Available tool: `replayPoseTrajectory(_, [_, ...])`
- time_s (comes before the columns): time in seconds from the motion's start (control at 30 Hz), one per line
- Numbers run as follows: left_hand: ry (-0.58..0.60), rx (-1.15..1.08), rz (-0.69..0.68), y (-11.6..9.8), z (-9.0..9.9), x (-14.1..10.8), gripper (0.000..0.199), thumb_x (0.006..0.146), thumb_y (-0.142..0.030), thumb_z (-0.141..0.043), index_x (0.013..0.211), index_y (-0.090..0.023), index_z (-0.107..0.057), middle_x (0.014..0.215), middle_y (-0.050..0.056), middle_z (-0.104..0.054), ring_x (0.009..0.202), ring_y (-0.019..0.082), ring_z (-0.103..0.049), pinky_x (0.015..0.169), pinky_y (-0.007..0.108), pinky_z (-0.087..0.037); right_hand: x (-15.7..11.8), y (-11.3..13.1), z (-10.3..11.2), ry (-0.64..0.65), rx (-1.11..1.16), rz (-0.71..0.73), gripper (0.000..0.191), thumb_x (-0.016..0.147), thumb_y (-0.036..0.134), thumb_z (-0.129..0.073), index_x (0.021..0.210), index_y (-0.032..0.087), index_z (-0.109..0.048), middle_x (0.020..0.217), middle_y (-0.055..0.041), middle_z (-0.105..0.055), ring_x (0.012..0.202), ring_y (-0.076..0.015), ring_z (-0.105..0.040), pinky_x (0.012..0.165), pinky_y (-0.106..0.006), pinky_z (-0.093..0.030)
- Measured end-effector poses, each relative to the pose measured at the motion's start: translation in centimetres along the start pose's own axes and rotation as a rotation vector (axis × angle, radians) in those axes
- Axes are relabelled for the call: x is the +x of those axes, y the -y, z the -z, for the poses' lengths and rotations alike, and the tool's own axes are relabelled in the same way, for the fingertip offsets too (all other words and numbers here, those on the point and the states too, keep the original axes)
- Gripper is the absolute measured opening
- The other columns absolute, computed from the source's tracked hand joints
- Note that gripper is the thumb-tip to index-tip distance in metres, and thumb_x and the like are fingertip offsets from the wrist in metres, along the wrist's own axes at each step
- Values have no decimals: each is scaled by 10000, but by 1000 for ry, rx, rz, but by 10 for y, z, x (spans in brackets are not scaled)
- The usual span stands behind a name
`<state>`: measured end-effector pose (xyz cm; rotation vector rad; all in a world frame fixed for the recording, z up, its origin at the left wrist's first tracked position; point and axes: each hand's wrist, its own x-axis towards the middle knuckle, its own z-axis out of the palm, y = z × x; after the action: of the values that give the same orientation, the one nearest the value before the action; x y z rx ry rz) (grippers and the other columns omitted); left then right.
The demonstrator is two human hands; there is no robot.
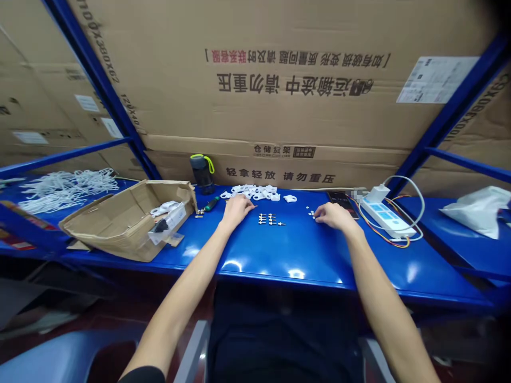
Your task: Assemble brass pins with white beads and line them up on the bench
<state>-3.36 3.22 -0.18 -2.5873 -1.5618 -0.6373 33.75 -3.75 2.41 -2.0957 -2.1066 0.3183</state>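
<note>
- We see small metal pins (272, 219) in rows on a blue table (299, 247), between two hands.
- The left hand (236, 210) has thumb and fingers drawn together; we cannot tell on what.
- The right hand (334, 215) bends over white discs (312, 213), its grip unclear to us.
- Behind: white clips (250, 190).
- Left: box (104, 238); right: phone (341, 201).

Dark bottle (203, 178) standing upright, phone (342, 202) beside white power strip (388, 219)
</note>
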Motion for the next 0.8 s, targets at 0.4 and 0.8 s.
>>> replayPoseTrajectory(0.4, [-104,-303,-80,-7,-10,3,236,1058,-334,-525,1021,-185,-704,1071,77,-726,1048,243,-649,999,376,-487,5,4,-9,-76,15,92,110,872,246,-726,912,212,-823,977,-80,-813,937,-252,-749,768,-283,-506])
replayPoseTrajectory(0.8, [-224,-296,-410,-52,2,-5,241,1084,-362,-501,1054,-186,-664,1041,67,-718,997,220,-645,930,367,-466,5,77,-39,-243,1040,399,341,807,516,-799,939,202,-796,923,-62,-808,900,-283,-767,880,-413,-601])
